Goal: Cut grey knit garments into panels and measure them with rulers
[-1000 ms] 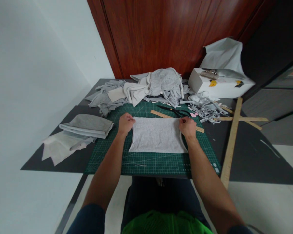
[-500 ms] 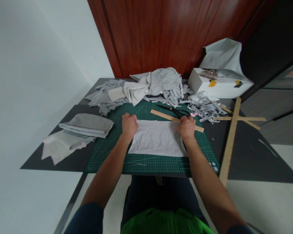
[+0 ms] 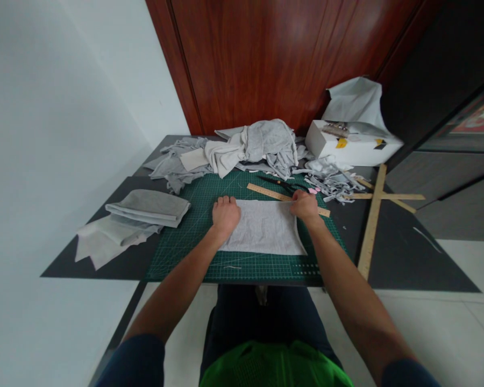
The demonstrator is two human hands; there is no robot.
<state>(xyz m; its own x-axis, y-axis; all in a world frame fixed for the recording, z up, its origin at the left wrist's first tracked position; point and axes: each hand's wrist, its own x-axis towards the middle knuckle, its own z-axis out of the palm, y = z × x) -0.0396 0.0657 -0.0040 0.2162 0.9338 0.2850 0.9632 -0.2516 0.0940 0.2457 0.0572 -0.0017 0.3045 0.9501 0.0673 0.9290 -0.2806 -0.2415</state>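
A light grey piece of fabric [image 3: 266,228] lies spread out, roughly rectangular and slightly wrinkled, on a green cutting mat [image 3: 177,247]. My left hand [image 3: 226,217] rests over its upper left corner, fingers curled down and closed on the cloth; the fingertips are hidden. At the upper right corner, my right hand [image 3: 305,206] pinches the fabric's edge. Just beyond the cloth lies a short wooden ruler [image 3: 268,192], partly covered by my right hand. Black-handled scissors [image 3: 284,184] lie behind the ruler, their handles close to that hand.
Folded grey fabric [image 3: 149,207] lies to the left. Heaped grey cloth [image 3: 258,145] lines the back of the dark table [image 3: 411,258]. On the right are fabric scraps [image 3: 334,177], crossed wooden rulers [image 3: 373,226] and a white box [image 3: 350,148].
My left hand has shifted inward from the fabric's left corner edge onto the cloth, its knuckles now facing up. My right hand still holds the right corner. The view has shifted slightly.
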